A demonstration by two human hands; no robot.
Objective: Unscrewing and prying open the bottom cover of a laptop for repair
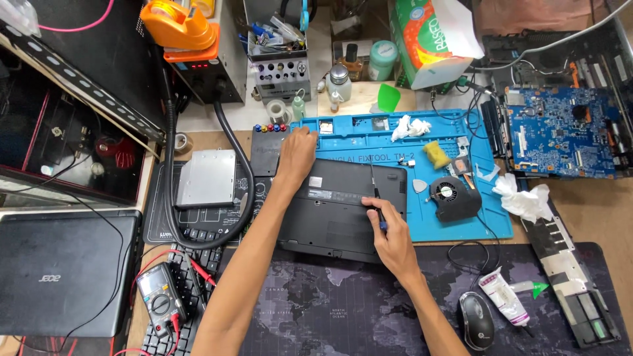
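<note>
Head view: black laptop [343, 207] lies underside up.

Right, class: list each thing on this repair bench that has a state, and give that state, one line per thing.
Black laptop: closed, underside up.
Screwdriver: held in right hand, tip on laptop.
Left hand: resting on the laptop's far corner.
Cooling fan: removed, lying on blue mat.
Multimeter: leads attached.

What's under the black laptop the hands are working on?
The laptop lies upside down, partly on a blue mat. The left hand presses its far corner; the right hand holds a screwdriver on it. What is directly beneath it is covered.
</note>
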